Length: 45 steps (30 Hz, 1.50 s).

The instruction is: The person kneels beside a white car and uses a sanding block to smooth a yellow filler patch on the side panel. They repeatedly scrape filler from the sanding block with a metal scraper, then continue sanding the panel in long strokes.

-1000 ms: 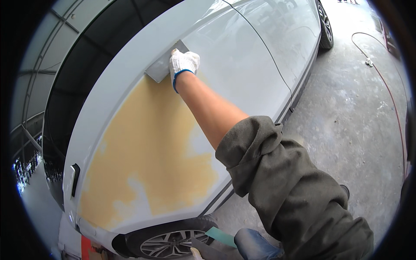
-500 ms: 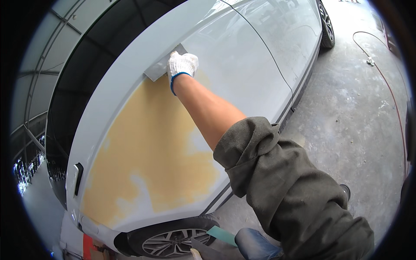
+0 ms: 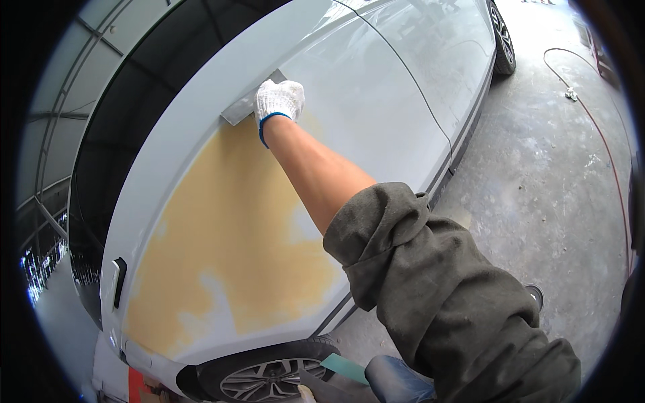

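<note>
My right hand (image 3: 279, 101), in a white knitted glove with a blue cuff, is closed round a wide flat metal filler spreader (image 3: 238, 111). The spreader's long edge lies against the pale car door (image 3: 396, 101), at the upper end of a tan filler patch (image 3: 235, 221). That patch spreads down the panel with uneven, feathered edges. At the bottom edge, only a gloved fingertip of my left hand (image 3: 306, 395) shows, pressed on a dark grey flat plate (image 3: 332, 388). A green strip (image 3: 345, 368) sticks out beside that plate. The rest of the left hand is out of the picture.
The car's wheel (image 3: 272, 379) is low in the view, with a black-and-chrome door handle (image 3: 119, 282) at left. Dark window glass (image 3: 154, 80) runs along the far side. A reddish hose (image 3: 601, 138) crosses the concrete floor (image 3: 517, 181) at right.
The right hand and spreader have shifted very slightly left on the panel, and the spreader looks tilted a little differently. The whole view has drifted slightly. Both hands keep their grip.
</note>
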{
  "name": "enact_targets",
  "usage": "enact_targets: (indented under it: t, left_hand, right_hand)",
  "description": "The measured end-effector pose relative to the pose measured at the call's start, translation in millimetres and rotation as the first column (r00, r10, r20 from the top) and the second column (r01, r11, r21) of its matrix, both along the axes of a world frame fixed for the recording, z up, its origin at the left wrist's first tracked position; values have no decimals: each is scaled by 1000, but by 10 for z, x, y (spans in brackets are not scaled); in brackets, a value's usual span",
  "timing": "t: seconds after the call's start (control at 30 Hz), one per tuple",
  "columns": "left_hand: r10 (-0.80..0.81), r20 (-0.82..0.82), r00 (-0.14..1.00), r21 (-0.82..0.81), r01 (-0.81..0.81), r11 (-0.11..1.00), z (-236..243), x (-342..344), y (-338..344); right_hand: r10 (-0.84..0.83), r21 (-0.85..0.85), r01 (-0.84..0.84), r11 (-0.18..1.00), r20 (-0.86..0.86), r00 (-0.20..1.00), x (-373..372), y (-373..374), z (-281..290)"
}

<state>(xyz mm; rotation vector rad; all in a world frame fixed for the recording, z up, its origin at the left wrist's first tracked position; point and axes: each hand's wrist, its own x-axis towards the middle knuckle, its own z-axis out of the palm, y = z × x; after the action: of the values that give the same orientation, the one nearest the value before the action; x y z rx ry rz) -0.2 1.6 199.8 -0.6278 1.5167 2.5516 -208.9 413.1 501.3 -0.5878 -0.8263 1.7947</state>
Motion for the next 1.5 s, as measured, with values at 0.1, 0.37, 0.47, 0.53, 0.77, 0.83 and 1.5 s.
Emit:
enact_targets:
  t: [0.1,0.37,0.47,0.53,0.77,0.83,1.5]
  left_hand:
    - [-8,5,1000,16,8,1000,-34,-17,-26]
    - [-11,-9,1000,22,11,1000,-86,-60,-58]
    - [-28,-16,999,40,29,999,-133,-94,-70]
    - [-27,-30,999,56,28,998,-185,-105,-74]
    - [11,-43,999,-25,-12,1000,7,42,12]
    - [-2,-60,998,-47,-1,999,2,67,-12]
    - [-66,-13,998,-31,65,997,-150,-60,-65]
  right_hand:
    - [-90,5,90,996,23,996,-43,-54,5]
    - [-6,-12,6,1000,24,1000,-1,-65,15]
    - [-55,12,55,998,34,998,7,-51,-19]
    - [-20,-51,20,998,0,1000,16,-76,-16]
    - [33,-62,-40,997,-110,993,-212,19,-121]
    - [82,-95,-99,990,-168,982,-187,29,-95]
    - [89,67,-69,995,-360,929,-265,439,-596]
